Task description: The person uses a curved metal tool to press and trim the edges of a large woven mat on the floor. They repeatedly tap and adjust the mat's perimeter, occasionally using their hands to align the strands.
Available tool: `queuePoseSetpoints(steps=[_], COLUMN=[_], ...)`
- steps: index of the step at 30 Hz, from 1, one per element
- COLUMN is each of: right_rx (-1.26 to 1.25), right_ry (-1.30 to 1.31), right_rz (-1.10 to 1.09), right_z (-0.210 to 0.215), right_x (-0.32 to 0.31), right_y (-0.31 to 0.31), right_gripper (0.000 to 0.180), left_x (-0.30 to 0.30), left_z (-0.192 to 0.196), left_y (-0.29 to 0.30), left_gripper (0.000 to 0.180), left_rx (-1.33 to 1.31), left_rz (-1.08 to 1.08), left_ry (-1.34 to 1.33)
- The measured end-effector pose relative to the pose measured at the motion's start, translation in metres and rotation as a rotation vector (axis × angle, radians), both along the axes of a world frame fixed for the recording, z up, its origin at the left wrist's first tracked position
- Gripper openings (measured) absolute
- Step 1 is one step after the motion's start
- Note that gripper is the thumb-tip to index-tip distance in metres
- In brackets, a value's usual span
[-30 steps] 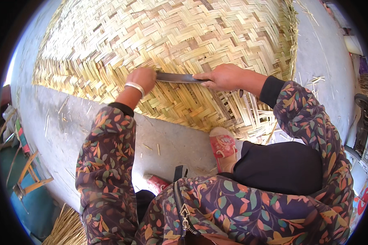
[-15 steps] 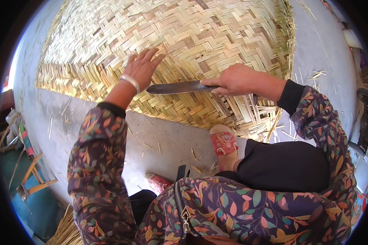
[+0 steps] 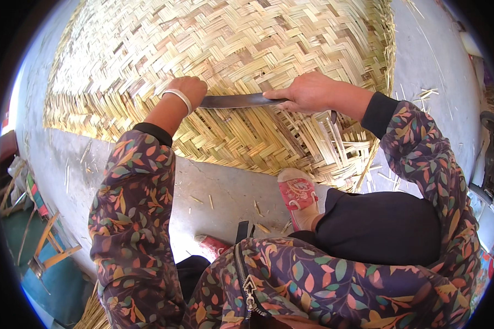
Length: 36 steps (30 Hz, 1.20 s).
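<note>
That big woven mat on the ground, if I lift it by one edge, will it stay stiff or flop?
The woven mat would probably sag, being thin flat strips. It likely feels light for its size. Its loose unwoven strip ends may snag or splay.

The mat (image 3: 230,66) is pale straw yellow with tan and brownish strips, woven in a herringbone pattern. The knife (image 3: 239,100) blade is dark grey. A white bangle (image 3: 179,97) rings the left wrist. The sleeves (image 3: 134,192) are dark purple, printed with orange, green and pink leaves. The sandal (image 3: 296,194) is pink-red with a light pattern. The floor (image 3: 225,192) is grey.
</note>
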State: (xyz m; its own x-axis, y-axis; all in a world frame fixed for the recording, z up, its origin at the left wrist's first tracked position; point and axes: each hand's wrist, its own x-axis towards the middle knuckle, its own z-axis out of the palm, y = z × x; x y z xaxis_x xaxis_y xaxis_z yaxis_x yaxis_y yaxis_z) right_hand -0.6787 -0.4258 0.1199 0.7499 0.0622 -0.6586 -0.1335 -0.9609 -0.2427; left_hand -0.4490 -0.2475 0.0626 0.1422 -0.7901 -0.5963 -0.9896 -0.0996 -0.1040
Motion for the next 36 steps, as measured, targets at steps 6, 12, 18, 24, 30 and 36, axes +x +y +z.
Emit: queuePoseSetpoints(steps=[6,12,18,24,30,36], right_rx=[0.092,0.144,0.58,1.276,1.258,1.25], right_ry=[0.032,0.032,-0.145,0.145,0.289,0.387], right_rz=[-0.042,-0.106,-0.388,-0.852,-0.813,-0.788], right_z=[-0.014,-0.022,-0.015,0.03,0.041,0.039], right_x=[-0.001,0.001,-0.025,-0.035,-0.037,-0.041], right_y=[-0.001,0.007,0.018,0.041,0.061,0.074], right_gripper=[0.045,0.046,0.05,0.055,0.059,0.059], left_x=[-0.016,-0.161,-0.098,-0.051,-0.044,-0.059], left_z=[-0.013,0.019,-0.023,-0.046,-0.048,-0.058], left_y=[0.016,0.069,0.115,0.086,0.077,0.077], left_gripper=[0.017,0.024,0.037,0.044,0.019,0.031], left_rx=[-0.137,0.028,-0.383,-0.748,-0.593,-0.586], left_rz=[0.292,0.068,1.07,1.573,1.596,1.682], left_ry=[0.06,1.125,1.032,1.062,1.156,1.267])
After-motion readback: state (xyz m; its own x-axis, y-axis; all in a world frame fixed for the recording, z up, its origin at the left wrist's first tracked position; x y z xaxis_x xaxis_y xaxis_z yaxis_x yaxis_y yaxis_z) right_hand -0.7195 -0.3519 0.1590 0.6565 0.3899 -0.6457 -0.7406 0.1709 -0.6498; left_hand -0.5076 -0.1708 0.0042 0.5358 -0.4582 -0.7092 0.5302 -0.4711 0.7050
